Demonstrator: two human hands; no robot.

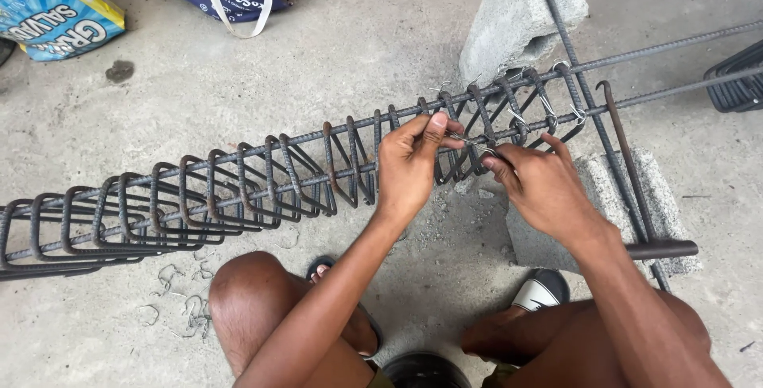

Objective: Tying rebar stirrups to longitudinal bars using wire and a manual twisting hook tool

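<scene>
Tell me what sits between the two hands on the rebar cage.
In the head view, a short piece of thin tie wire spans from the left hand to the right hand, over the rebar cage.

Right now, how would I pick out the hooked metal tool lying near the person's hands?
Find the long rebar cage running across the concrete floor, then the grey block under its right end. The hooked tool lies on that block beside the right hand: one loose rusty rod with a curled tip and a thick crosswise handle.

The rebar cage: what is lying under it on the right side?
A grey concrete block sits under the rebar cage there, beside the right hand. The hand and forearm cover the block's near part, so the contact cannot be seen.
</scene>
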